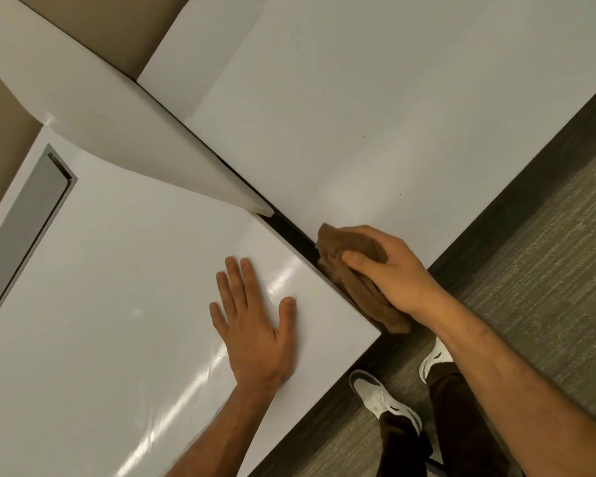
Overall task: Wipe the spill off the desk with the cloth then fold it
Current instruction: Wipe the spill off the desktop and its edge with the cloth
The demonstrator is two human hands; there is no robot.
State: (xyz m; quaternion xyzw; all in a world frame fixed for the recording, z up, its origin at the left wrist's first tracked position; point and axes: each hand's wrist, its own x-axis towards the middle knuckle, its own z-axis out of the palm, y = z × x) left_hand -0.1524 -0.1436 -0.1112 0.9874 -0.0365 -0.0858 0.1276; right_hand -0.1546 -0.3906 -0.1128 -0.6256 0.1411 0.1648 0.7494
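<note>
White desk point(135, 304) fills our view; our left hand point(255, 321) rests flat, released. At three o'clock, our right hand point(389, 270) clutches the cloth point(365, 294) over the gap, where it may snag or drop.

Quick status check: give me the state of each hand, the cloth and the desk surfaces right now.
left hand: open, flat on the near desk, holding nothing.
right hand: closed over the cloth.
cloth: brown, bunched, not folded, at the gap between the two desks, one end hanging past the edge.
near desk: glossy streaks beside the left hand; wet or glare, cannot tell.
far desk: a few tiny dark specks.
</note>
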